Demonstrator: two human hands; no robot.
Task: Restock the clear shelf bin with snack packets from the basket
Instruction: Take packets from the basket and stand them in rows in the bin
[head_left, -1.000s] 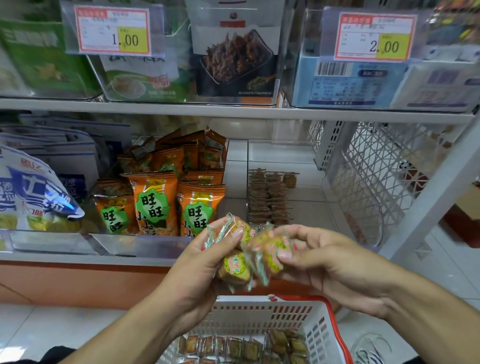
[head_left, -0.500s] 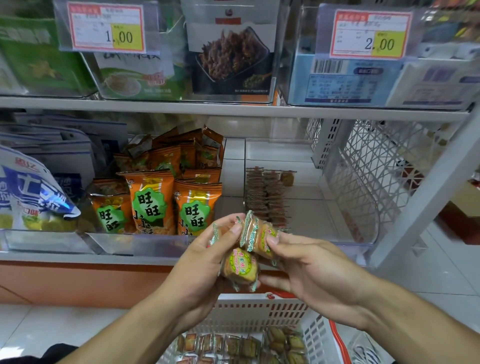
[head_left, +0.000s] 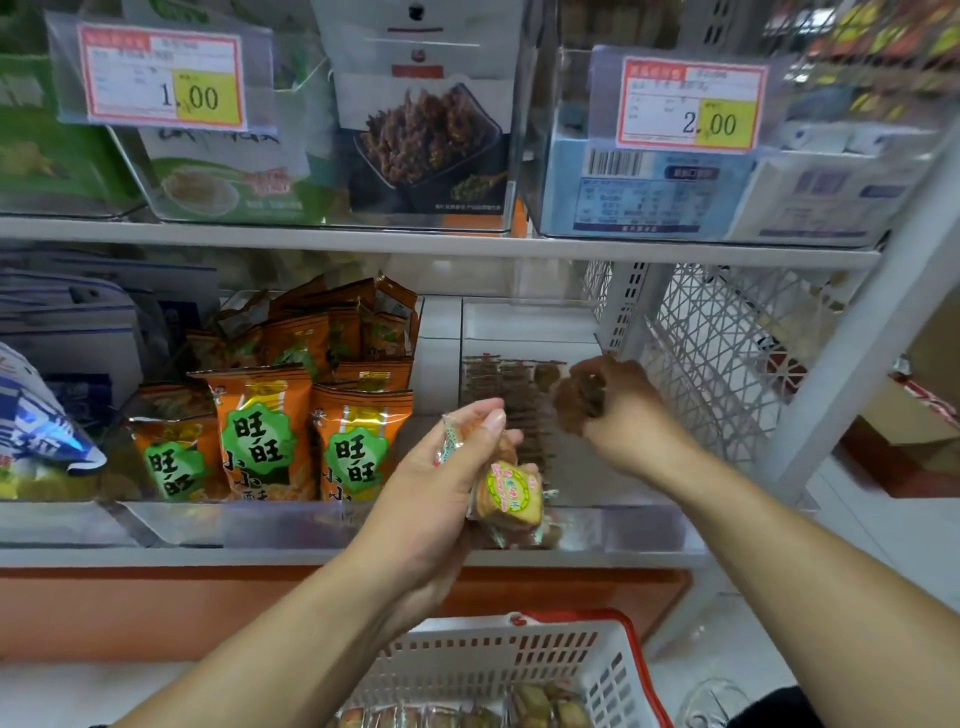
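Reached into the clear shelf bin (head_left: 623, 525) now, right hand (head_left: 618, 410), blurred fingers curled on something brown. Left hand (head_left: 441, 483) gripping crinkly round snack packets (head_left: 511, 493) at bin's front edge, above slotted basket (head_left: 519, 660).

Shop shelving under flat, even indoor light.
A white metal shelf (head_left: 415, 244) carries clear bins with price tags (head_left: 161, 80) reading 1.00 and 2.00; orange bags (head_left: 260, 431) stand in the lower tier, above an orange base panel (head_left: 156, 608). A white lattice side panel (head_left: 727, 364) closes the rack's right end, over a pale tiled floor (head_left: 883, 545).
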